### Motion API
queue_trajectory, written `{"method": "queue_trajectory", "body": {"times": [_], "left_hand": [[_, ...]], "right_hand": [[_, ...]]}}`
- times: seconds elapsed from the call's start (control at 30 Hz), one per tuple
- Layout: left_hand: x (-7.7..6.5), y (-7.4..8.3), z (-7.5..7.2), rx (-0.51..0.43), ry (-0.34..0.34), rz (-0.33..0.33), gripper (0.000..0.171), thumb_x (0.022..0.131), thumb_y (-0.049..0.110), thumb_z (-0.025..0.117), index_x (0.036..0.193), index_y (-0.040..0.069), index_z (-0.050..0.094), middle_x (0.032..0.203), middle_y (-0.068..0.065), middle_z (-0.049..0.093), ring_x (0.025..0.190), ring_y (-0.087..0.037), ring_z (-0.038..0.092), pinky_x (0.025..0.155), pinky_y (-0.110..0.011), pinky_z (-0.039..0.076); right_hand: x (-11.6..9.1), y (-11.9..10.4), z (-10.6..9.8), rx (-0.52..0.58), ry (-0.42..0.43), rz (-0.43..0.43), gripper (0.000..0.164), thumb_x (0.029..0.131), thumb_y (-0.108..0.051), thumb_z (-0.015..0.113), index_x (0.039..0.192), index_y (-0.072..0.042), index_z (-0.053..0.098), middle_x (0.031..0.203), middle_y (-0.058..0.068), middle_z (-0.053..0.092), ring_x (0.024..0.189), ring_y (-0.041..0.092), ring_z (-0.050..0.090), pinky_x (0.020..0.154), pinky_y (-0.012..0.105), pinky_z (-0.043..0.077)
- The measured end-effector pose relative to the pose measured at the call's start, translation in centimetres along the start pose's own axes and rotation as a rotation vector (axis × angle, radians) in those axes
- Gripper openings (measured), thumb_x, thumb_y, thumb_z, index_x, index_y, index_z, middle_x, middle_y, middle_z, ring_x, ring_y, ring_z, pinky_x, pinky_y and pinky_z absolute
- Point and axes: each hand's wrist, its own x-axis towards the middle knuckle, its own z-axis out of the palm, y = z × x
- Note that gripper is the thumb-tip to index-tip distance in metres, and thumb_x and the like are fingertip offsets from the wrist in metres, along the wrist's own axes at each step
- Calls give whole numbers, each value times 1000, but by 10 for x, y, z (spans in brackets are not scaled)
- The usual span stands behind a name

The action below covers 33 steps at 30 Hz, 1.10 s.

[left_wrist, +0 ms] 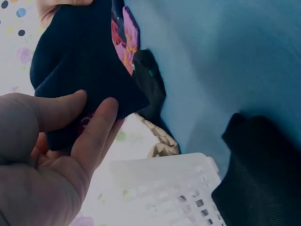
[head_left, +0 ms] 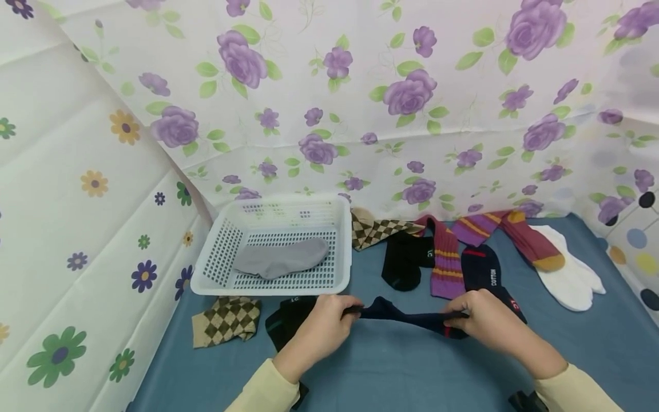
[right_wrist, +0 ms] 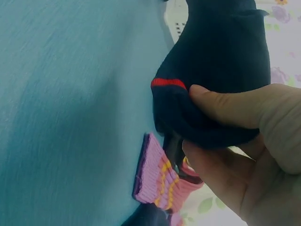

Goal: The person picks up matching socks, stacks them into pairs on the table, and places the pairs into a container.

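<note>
A navy sock (head_left: 396,313) with a red stripe is stretched level between both hands above the blue cloth. My left hand (head_left: 329,320) pinches one end, where a bit of red lettering shows beside the fingers in the left wrist view. At the other end, near the red stripe (right_wrist: 168,83), my right hand (head_left: 484,320) grips the fabric between thumb and fingers. A matching navy sock (head_left: 481,266), marked COTTON, lies on the cloth just behind the right hand. Part of a black sock (head_left: 288,320) is hidden by the left hand.
A white basket (head_left: 202,280) holding a grey sock (head_left: 283,257) stands behind the left hand. A checkered sock (head_left: 226,321) lies in front of it. To the right are a purple striped sock (head_left: 447,260), a black sock (head_left: 404,260), a maroon sock (head_left: 530,237) and white socks (head_left: 568,274).
</note>
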Motion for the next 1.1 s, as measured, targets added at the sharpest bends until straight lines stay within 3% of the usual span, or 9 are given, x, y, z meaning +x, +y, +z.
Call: {"method": "queue_trajectory", "body": {"times": [0.2,0.37,0.47,0.73,0.9,1.1], "left_hand": [[-5,-4,4,40,66,0,17,90,11,60,104,15,69,97,10,64,78,5,56,63,-15,45],[-8,-7,4,89,96,-1,16,90,18,62,103,21,70,97,14,63,81,8,55,66,-14,44],[-9,-10,5,83,108,-8,17,89,14,63,104,19,70,98,13,64,82,7,55,66,-14,44],[-10,-18,7,80,129,-32,29,83,-2,61,105,16,70,108,8,63,96,3,54,76,-18,45],[-12,-24,7,86,89,-22,33,81,-3,61,107,16,69,114,4,61,105,-1,52,80,-20,44],[-13,-33,10,114,34,-2,32,82,-1,61,109,14,68,117,2,60,108,-4,51,80,-20,44]], "right_hand": [[-2,5,3,-67,56,57,12,80,-26,72,88,-34,71,81,-23,61,63,-2,52,49,21,41],[-3,5,4,39,60,102,19,81,-15,71,92,-30,71,82,-14,64,53,5,53,45,23,43],[-3,5,4,89,55,88,22,81,-7,69,92,-26,71,84,-8,65,59,6,56,48,25,46],[-5,10,11,31,130,3,28,77,-2,68,94,-24,72,99,-12,64,71,2,54,50,22,43],[-7,11,17,35,135,-16,26,76,-5,70,97,-21,72,110,-7,63,73,1,55,40,22,33],[-9,10,25,-6,100,-20,22,77,-9,72,96,-19,72,111,-4,62,92,7,58,43,20,37]]}}
